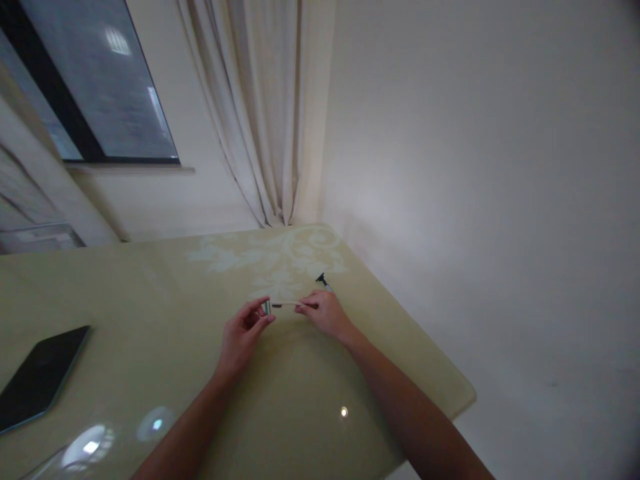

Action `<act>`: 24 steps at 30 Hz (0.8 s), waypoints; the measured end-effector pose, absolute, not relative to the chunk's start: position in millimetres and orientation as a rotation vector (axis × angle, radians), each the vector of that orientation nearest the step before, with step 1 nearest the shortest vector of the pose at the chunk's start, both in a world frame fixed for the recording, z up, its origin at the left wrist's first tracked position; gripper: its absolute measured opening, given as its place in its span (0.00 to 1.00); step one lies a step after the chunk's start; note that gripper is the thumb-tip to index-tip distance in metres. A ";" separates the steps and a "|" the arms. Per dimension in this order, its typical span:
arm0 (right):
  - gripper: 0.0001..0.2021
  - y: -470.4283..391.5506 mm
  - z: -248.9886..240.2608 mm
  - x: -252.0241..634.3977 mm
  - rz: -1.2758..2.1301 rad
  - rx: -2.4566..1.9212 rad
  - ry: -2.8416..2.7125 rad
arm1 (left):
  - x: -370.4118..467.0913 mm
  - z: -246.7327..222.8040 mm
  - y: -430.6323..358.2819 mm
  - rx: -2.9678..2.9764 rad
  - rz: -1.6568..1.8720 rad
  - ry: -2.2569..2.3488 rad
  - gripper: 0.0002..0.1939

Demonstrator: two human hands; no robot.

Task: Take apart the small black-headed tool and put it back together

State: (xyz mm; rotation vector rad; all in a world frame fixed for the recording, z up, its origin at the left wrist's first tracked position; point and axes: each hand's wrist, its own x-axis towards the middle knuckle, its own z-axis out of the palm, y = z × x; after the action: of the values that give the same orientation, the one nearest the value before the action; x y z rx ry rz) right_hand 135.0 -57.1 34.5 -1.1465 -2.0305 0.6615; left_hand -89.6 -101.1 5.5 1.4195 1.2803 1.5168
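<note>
Over the table, my left hand pinches a small flat green-and-white piece by its ends, between thumb and fingertips. It looks like a razor cartridge, but it is too small to be sure. My right hand is closed round a slim, pale-handled toothbrush. Its dark bristled head points left, just beside the small piece; whether they touch I cannot tell. Just beyond my right hand is a razor handle with a black T-shaped end, its lower part hidden behind the hand.
A dark tablet lies on the glossy pale table at the left. The table's right edge runs along a plain wall. Curtains and a window are behind it. A clear curved object shows at the bottom left.
</note>
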 end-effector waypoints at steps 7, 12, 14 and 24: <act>0.07 -59.2 36.0 129.9 0.704 -1.113 -1.941 | -89.5 5.0 -100.4 1.409 1.530 1.287 0.26; 0.09 -58.9 32.1 128.6 0.744 -1.071 -1.895 | -89.6 5.1 -101.2 1.423 1.496 1.293 0.25; 0.09 -59.8 31.8 127.4 0.752 -1.045 -1.917 | -89.7 6.6 -101.9 1.435 1.478 1.305 0.26; 0.06 -59.2 33.6 124.3 0.693 -1.145 -1.877 | -86.4 8.6 -101.5 1.466 1.513 1.287 0.24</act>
State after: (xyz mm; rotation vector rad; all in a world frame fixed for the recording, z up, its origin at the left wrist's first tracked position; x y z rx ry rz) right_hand 124.3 -59.2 33.6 -1.1445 -1.8770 0.6928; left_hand -86.4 -101.5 8.6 1.4661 1.2869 1.5132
